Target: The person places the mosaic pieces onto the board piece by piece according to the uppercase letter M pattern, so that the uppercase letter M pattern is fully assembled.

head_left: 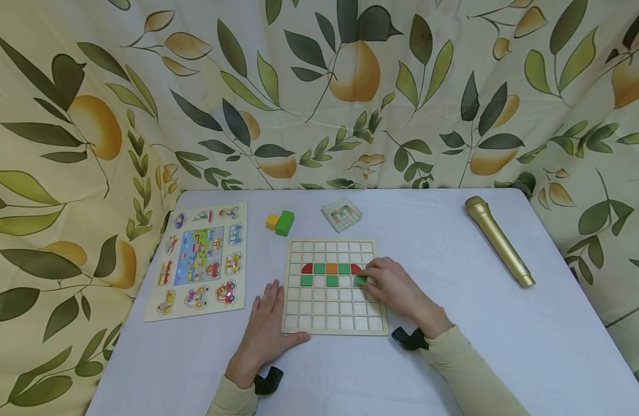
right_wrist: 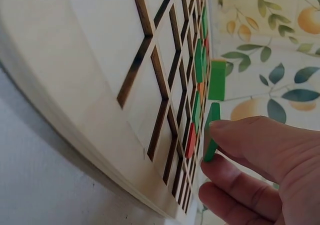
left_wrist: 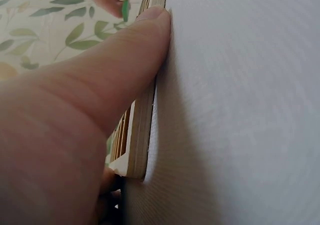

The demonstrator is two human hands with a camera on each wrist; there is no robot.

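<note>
A wooden grid board [head_left: 319,306] lies flat on the table, with red, green and orange tiles set in two of its rows. My right hand [head_left: 394,289] pinches a green tile [right_wrist: 212,131] between thumb and fingertips, close over the board's right side, just below the red tile at the row's end. My left hand [head_left: 266,323] rests at the board's lower left corner. Its fingers are straight along the left edge, and the thumb [left_wrist: 125,60] lies against the near edge. An orange tile [head_left: 331,268] sits mid-row between two green ones.
A picture puzzle board [head_left: 200,260] lies at the left. Behind the grid board are a green block [head_left: 285,223], a yellow block [head_left: 272,221] and a small pattern card [head_left: 341,214]. A gold microphone-shaped object [head_left: 500,241] lies at the right. A patterned curtain [head_left: 319,92] hangs behind the table.
</note>
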